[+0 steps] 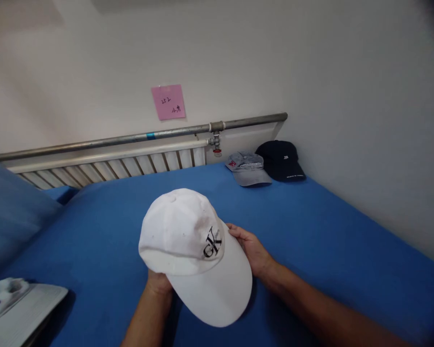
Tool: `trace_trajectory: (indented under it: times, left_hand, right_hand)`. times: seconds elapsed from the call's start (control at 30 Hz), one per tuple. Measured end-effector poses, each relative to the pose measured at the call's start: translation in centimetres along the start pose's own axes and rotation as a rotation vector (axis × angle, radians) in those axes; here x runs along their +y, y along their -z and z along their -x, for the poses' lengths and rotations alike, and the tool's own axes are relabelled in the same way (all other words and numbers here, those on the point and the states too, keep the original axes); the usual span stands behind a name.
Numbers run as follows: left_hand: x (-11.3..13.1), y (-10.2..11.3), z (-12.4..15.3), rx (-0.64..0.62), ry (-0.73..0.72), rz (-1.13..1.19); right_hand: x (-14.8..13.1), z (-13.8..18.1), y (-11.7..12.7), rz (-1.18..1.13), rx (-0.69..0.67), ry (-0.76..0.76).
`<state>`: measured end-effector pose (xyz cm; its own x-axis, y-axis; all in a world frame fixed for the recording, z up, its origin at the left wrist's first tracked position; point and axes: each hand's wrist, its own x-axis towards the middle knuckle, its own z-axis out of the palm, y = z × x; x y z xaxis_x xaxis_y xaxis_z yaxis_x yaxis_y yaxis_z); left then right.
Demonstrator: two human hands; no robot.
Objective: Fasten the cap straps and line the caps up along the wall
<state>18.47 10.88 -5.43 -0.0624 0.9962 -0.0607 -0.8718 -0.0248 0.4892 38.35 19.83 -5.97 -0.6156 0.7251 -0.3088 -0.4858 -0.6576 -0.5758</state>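
The white cap was held above the blue sheet near the picture's centre, its brim pointing toward five o'clock and a black logo on its front. The left hand gripped it from below at seven o'clock, fingers hidden under the crown, so their spread could not be told. The right hand clasped the cap's side at three o'clock, fingers curled against the fabric. A grey cap and a black cap lay touching at one o'clock, near the wall. A pink note hung at twelve o'clock above the pipe.
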Motion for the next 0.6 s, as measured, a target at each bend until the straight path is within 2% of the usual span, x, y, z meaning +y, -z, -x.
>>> trace_trajectory:
  times: [0.17,0.3,0.47,0.6]
  left_hand:
    - [-0.4,-2.2,-1.5,0.148,0.051,0.141]
    - [-0.1,-3.6,-1.3,0.229,0.033,0.154]
    - [0.2,-3.6,-1.4,0.253,0.001,0.132]
    - [0.6,-2.8,-1.9,0.336,0.097,0.064]
  right_hand:
    - [-0.4,-0.4,0.0,-0.088,0.114,0.042]
    - [-0.3,-0.5,-0.1,-0.079,0.110,0.061]
    - [0.1,-0.7,-0.1,-0.058,0.113,0.052]
    - [0.3,-0.4,-0.4,-0.079,0.135,0.016]
